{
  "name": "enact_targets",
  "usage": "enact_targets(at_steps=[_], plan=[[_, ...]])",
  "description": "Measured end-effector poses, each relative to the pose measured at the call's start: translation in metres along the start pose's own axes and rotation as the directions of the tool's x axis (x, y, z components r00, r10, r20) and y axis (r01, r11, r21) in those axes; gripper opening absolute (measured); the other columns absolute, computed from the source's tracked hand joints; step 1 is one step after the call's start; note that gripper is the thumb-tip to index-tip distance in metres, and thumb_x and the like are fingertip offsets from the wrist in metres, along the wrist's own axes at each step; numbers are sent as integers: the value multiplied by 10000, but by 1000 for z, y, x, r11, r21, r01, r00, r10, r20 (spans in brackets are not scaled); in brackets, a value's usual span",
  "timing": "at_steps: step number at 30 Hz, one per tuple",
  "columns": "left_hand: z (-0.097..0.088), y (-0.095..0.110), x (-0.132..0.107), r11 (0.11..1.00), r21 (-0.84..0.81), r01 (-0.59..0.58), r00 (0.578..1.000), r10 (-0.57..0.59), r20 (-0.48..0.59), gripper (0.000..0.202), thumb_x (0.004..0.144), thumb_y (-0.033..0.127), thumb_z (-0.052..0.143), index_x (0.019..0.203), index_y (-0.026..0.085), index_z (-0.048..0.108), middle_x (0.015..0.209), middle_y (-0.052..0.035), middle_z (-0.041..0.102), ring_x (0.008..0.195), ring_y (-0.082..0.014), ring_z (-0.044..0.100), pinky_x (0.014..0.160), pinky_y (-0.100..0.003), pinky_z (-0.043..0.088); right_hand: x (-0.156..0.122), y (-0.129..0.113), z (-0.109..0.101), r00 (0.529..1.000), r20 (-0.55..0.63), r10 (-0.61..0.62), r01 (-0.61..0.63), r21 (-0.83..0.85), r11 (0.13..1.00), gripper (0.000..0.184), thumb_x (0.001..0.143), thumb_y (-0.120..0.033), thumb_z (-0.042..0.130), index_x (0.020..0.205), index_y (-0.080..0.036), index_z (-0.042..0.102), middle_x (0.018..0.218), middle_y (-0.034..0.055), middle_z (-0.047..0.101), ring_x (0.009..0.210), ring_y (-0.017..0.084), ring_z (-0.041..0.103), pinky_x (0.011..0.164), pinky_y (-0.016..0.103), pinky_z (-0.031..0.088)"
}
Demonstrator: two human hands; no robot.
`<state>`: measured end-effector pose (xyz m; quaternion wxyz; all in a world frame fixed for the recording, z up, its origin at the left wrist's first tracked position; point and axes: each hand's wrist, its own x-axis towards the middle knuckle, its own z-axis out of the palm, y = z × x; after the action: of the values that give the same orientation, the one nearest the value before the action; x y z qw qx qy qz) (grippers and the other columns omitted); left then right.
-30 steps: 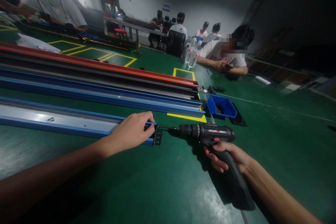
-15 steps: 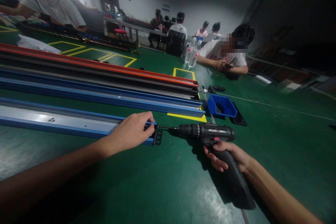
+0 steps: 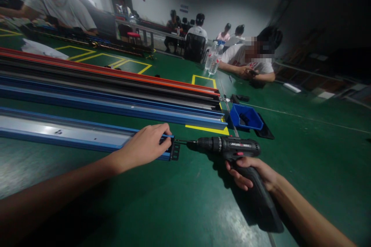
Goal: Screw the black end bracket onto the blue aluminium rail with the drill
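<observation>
A long blue aluminium rail (image 3: 72, 136) lies on the green table (image 3: 179, 204), its right end capped by a small black end bracket (image 3: 174, 151). My left hand (image 3: 146, 145) is closed over that end of the rail, fingers wrapped on its top edge. My right hand (image 3: 249, 171) grips the handle of a black cordless drill (image 3: 232, 147), held level. The drill's bit points left and meets the black bracket.
Behind lie more long rails, blue (image 3: 116, 106), black and orange (image 3: 116, 73). A blue parts bin (image 3: 246, 117) sits right of them with black pieces beside it. Two water bottles (image 3: 213, 58) stand farther back. Several people sit at this table and others.
</observation>
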<state>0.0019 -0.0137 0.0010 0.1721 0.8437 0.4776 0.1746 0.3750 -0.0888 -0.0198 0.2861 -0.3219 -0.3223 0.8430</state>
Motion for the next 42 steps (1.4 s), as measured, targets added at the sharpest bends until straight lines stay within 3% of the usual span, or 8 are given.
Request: enact_targets(at_steps=[42], plan=[[-1, 1, 0, 1000, -14, 18, 999, -17, 27, 181, 976, 356, 479, 1011, 233, 608, 1046, -53, 713, 957, -260, 664, 834, -420, 487, 0, 1, 1, 1000, -4, -20, 20, -11, 1000, 283, 898, -305, 657, 1021, -62, 732, 758, 40, 661, 430, 41, 479, 518, 206, 514]])
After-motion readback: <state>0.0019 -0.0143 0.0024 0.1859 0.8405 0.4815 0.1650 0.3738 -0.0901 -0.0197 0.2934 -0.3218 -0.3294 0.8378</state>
